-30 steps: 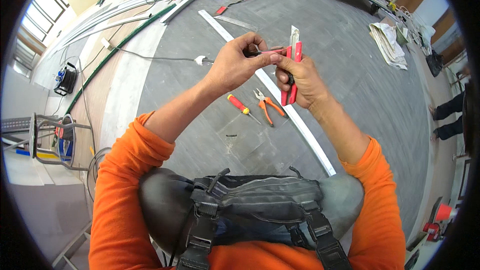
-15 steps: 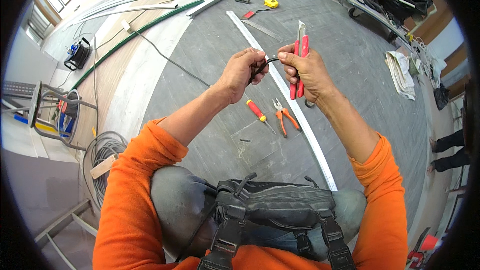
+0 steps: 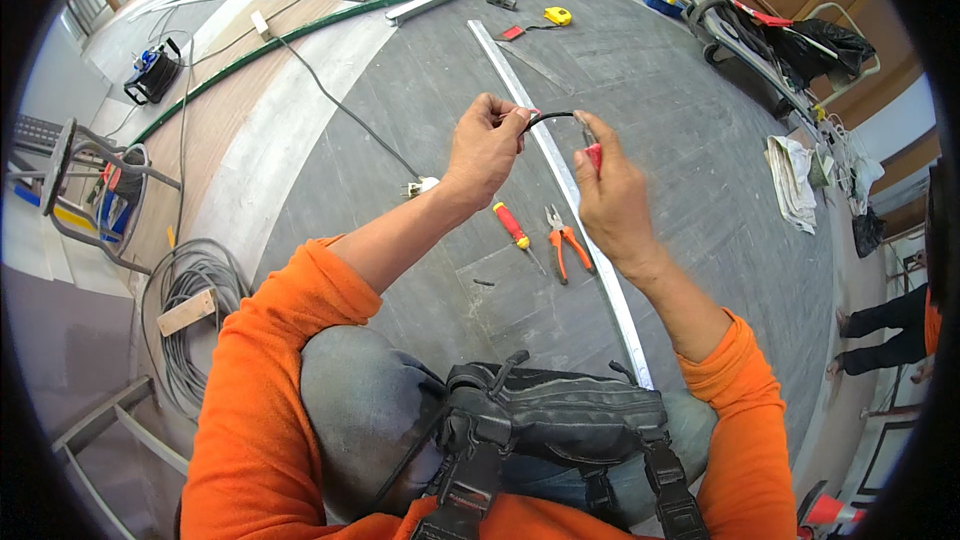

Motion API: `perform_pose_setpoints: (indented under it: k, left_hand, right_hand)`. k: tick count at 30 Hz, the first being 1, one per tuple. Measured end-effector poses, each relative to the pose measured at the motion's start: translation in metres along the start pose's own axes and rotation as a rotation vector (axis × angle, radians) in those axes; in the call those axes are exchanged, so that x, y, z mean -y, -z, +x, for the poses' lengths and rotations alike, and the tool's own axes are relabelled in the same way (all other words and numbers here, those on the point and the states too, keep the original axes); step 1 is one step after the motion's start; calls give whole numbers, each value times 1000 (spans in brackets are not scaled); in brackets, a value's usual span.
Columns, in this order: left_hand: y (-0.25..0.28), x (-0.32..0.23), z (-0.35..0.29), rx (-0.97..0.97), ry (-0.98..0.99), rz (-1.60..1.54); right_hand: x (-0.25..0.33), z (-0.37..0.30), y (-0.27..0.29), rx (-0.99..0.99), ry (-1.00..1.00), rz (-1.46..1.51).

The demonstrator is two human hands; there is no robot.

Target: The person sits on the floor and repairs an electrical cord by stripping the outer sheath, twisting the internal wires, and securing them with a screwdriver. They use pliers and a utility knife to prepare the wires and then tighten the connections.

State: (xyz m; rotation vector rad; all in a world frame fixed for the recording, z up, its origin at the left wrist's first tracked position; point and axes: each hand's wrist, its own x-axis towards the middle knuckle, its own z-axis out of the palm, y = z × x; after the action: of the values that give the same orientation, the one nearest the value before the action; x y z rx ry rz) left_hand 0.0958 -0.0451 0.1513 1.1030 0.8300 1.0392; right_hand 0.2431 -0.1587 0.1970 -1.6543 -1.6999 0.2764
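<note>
Left hand [image 3: 482, 152] pinching black cable [image 3: 553, 116], right hand [image 3: 617, 208] gripping red knife [image 3: 594, 155], screwdriver [image 3: 512, 226] beside pliers [image 3: 570, 249] on grey floor [image 3: 720, 190]

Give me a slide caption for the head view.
The left hand holds a black cable, the right hand a red cutter; a screwdriver and orange-handled pliers lie on the grey floor.

1. Left hand [image 3: 487, 150] pinches a thin, flexible black cable [image 3: 553, 115].
2. Right hand [image 3: 615, 205] grips a red-handled utility knife [image 3: 594, 155] at the cable's right end.
3. On the grey plank-patterned floor [image 3: 710, 200], a red-and-yellow screwdriver [image 3: 512, 225] lies beside orange-handled metal pliers [image 3: 567, 248].
4. Folded white cloth [image 3: 790, 182] lies near the floor's right edge.
</note>
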Motion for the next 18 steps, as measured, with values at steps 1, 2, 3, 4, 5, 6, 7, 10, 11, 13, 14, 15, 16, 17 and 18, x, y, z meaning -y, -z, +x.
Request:
perform_pose_setpoints:
  k: [1,2,3,4,5,6,7,10,11,13,14,15,16,17,18]
  left_hand:
    - [-5,1,-1,-8,-16,11]
    - [-9,1,-2,-17,-31,22]
    - [-13,2,-3,-7,-26,8]
    - [-17,2,-5,3,-21,-5]
    - [-20,2,-6,12,-15,-18]
    - [-21,0,-6,22,-7,-36]
    - [-20,-2,-6,31,2,-53]
    - [-21,-10,-8,53,35,-89]
    - [-23,-13,-8,59,48,-98]
    - [-21,-16,-10,78,79,-128]
    - [-20,-18,-11,89,96,-144]
    - [-20,-21,-12,120,124,-178]
    - [-20,-23,-12,152,152,-212]
    - [-19,-26,-13,185,182,-246]
    - [-16,-27,-13,200,178,-255]
  right_hand:
    - [-3,-1,-8,8,-2,-8]
    - [-4,-1,-12,5,5,-19]
    - [-4,0,-16,0,9,-32]
    - [-3,1,-17,-6,13,-45]
    - [-3,2,-18,15,-22,-46]
    - [-2,4,-18,34,-55,-44]
    - [-2,4,-17,55,-87,-42]
    - [-17,1,-25,-19,41,-61]
    - [-21,-1,-25,-8,27,-46]
    - [-21,-1,-24,13,4,-8]
    - [-23,-1,-27,-18,33,1]
    - [-25,-1,-29,-53,62,6]
    - [-26,0,-31,-89,90,11]
    - [-26,-1,-30,-76,56,47]
    - [-22,-2,-30,-61,22,86]
